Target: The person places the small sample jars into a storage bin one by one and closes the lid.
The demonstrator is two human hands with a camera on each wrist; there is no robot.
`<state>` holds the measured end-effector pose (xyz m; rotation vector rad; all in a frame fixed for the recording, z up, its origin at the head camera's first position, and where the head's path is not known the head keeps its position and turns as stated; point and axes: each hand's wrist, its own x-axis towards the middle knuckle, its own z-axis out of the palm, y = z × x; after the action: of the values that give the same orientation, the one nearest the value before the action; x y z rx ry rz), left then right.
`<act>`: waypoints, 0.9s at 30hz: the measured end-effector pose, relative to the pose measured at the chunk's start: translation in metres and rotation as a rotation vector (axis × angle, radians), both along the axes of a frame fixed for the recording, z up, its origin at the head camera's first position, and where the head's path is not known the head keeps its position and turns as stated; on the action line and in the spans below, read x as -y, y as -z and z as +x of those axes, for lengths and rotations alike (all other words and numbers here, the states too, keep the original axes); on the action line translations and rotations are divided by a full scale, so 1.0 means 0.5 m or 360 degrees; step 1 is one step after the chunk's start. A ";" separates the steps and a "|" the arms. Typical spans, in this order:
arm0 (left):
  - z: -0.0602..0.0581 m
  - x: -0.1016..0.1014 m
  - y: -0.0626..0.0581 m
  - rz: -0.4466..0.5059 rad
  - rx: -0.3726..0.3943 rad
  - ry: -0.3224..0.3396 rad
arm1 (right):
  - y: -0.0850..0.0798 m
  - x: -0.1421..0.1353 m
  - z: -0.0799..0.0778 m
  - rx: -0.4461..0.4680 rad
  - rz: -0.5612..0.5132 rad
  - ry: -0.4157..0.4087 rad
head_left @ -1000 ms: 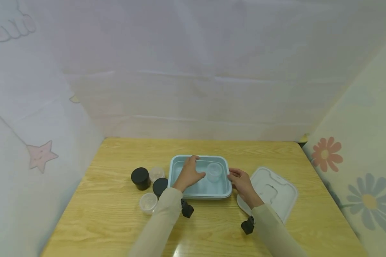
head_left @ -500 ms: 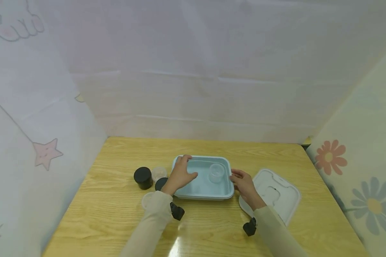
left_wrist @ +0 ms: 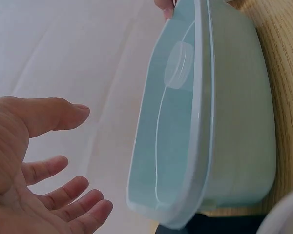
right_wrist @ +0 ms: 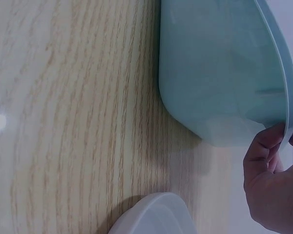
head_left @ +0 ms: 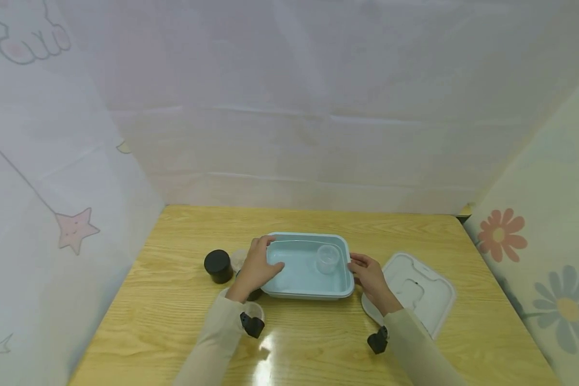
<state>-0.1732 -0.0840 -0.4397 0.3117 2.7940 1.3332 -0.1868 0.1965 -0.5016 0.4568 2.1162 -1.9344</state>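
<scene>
A light blue plastic tub (head_left: 301, 289) sits on the wooden table with one small clear round cup (head_left: 327, 258) inside, towards its right end. My right hand (head_left: 370, 277) pinches the tub's right rim; the right wrist view shows its thumb and fingers (right_wrist: 263, 151) on either side of that edge. Over the tub's left end is my left hand (head_left: 255, 268), fingers spread and holding nothing. In the left wrist view its thumb and fingers (left_wrist: 85, 200) stand apart from the tub.
A black-lidded jar (head_left: 219, 266) and a clear cup (head_left: 238, 259) stand left of the tub. Another clear cup (head_left: 254, 311) and a black-topped item are partly hidden by my left arm. A white lid (head_left: 427, 295) lies at the right, beneath my right forearm.
My left hand has drawn leftward from over the tub's middle to its left end. The right hand keeps its grip on the rim, and the cup stays in the tub.
</scene>
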 end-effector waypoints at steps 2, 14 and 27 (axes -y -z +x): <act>0.008 0.013 -0.001 0.0011 -0.0010 -0.0019 | 0.000 0.000 0.000 0.0000 0.0002 0.0005; 0.048 0.090 0.004 0.0029 -0.0071 -0.0152 | -0.002 -0.002 -0.002 -0.0018 0.0007 -0.0006; 0.089 0.153 0.038 0.0059 0.0084 -0.0253 | 0.002 0.001 -0.003 -0.0016 0.0015 -0.0018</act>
<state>-0.1288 -0.1603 -0.4589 0.0552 2.8044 1.4023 -0.1884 0.1959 -0.5025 0.4365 2.1304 -1.9256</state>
